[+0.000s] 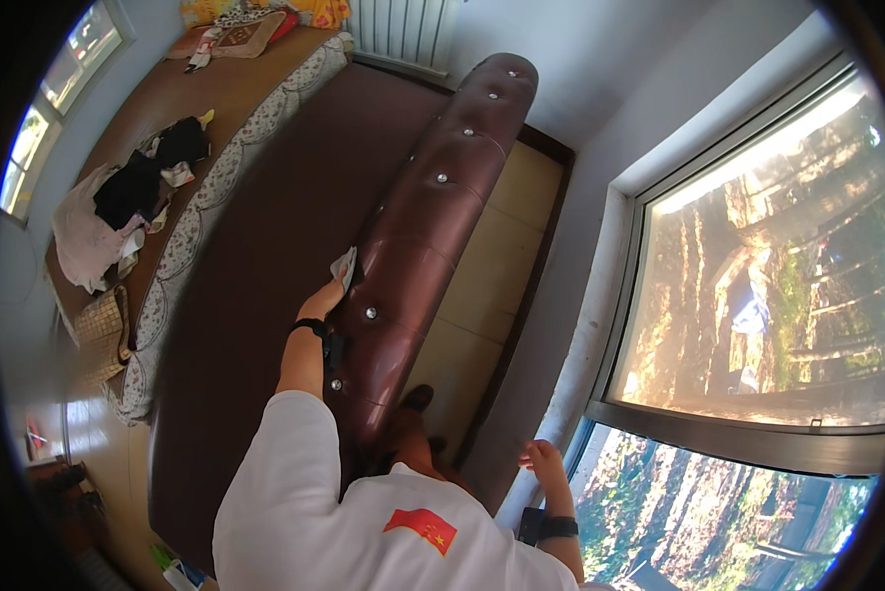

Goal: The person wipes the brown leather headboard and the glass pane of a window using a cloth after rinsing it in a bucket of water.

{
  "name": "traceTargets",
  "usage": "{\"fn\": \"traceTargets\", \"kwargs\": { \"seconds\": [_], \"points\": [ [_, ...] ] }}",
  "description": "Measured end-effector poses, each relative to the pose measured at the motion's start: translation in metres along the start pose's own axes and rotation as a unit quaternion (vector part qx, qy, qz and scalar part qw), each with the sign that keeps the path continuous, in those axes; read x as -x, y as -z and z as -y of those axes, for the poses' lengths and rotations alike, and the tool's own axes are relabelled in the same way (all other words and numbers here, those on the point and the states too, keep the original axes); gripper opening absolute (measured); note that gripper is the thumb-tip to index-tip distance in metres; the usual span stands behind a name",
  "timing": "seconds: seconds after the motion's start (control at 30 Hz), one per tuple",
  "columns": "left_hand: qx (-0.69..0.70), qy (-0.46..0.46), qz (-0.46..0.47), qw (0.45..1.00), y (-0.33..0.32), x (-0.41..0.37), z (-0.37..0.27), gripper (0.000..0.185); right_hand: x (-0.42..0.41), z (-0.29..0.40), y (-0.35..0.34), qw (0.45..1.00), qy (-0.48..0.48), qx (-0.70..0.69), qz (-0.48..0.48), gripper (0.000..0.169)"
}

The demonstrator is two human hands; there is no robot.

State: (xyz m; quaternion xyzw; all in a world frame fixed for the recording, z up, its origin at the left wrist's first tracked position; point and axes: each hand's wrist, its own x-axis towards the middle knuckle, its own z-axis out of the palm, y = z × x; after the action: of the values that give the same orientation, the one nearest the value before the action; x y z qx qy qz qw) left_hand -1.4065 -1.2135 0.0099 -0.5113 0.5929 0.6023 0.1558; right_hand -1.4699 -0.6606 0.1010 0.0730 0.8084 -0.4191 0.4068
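Observation:
A brown leather sofa with a tufted backrest (420, 229), set with shiny crystal-like buttons, stretches ahead of me. I stand behind it, and my left arm reaches over to its seat side. My left hand (330, 292) grips a pale cloth (345, 267) against the front face of the backrest, above the dark seat (265, 244). Part of the cloth is hidden by the hand. On the other side, my right hand (543, 459) hangs near the windowsill (520, 493), with its fingers loosely bent and nothing visible in it.
Tiled floor (498, 273) runs between the backrest and the wall. A large window (760, 295) stands at my right. Beyond the seat is a bed (250, 81) with heaped clothes (128, 192) and a woven bag (106, 325). A radiator (401, 33) stands at the far wall.

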Motion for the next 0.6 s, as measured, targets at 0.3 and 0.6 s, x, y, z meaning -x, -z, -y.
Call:
{"fn": "traceTargets", "kwargs": {
  "seconds": [0.3, 0.6],
  "points": [
    [-0.103, -0.101, -0.089, 0.985, -0.011, 0.046, 0.058, 0.087, 0.003, 0.004, 0.008, 0.998, 0.063, -0.001, 0.023, 0.026],
    [-0.44, -0.299, -0.252, 0.808, -0.121, 0.081, -0.021, 0.079, 0.029, -0.045, 0.025, 0.998, 0.02, -0.053, -0.009, 0.027]
  ]
}}
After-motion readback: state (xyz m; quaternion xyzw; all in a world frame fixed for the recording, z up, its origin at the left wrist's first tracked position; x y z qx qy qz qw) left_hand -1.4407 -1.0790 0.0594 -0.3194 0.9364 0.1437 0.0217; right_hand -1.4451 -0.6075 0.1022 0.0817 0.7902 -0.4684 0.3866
